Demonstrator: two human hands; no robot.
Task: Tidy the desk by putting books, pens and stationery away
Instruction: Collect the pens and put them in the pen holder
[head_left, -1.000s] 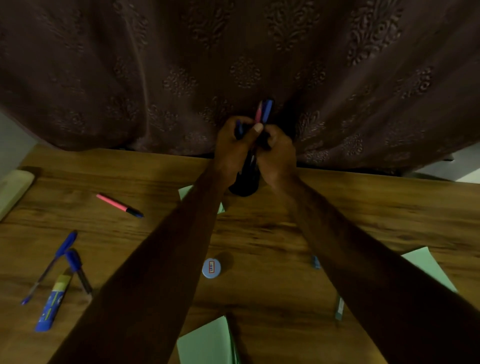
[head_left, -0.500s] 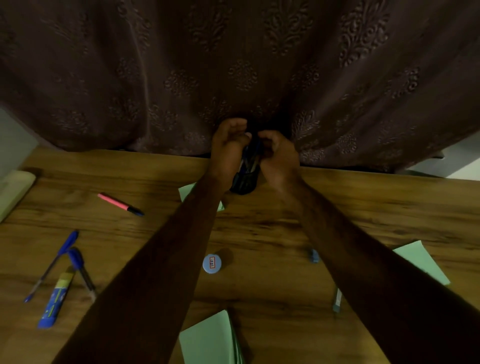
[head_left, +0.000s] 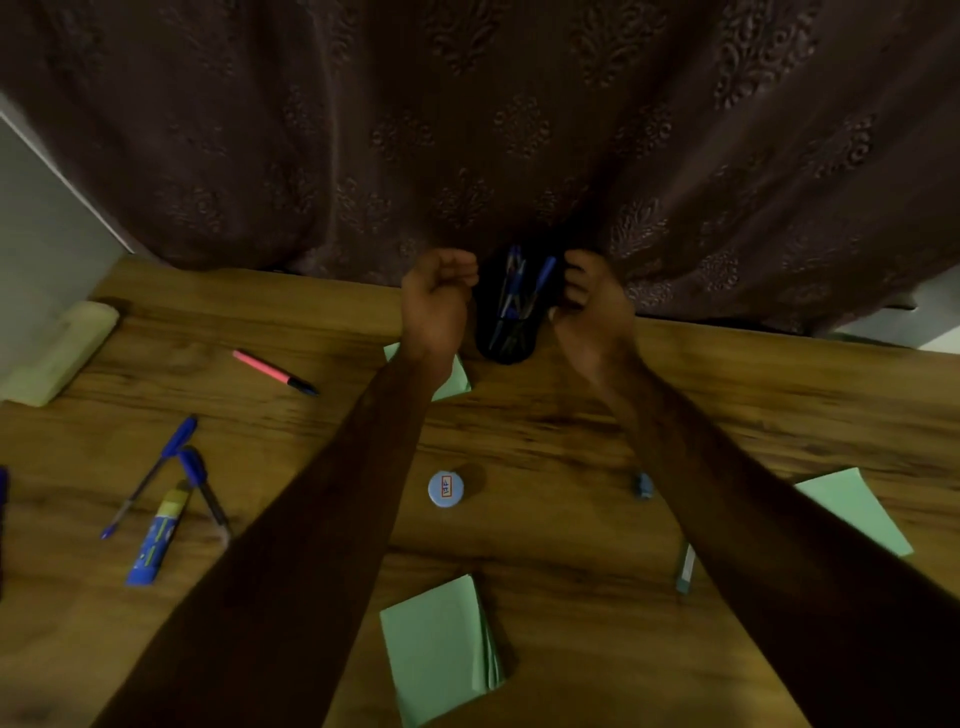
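1 round black pen cup (head_left: 506, 349) btw L hand (head_left: 437, 304), R hand (head_left: 592, 312)

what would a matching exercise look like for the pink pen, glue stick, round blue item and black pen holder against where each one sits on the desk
Things
1. pink pen
2. glue stick
3. round blue item
4. black pen holder

Places
A. at the back of the desk, between the left hand and the right hand
B. mid-desk, between the two arms
C. far left, beside two blue pens
D. lying by itself, left of the left arm, farther back than the blue pens

Pairs: 1-D, 2-C, 3-B, 4-A
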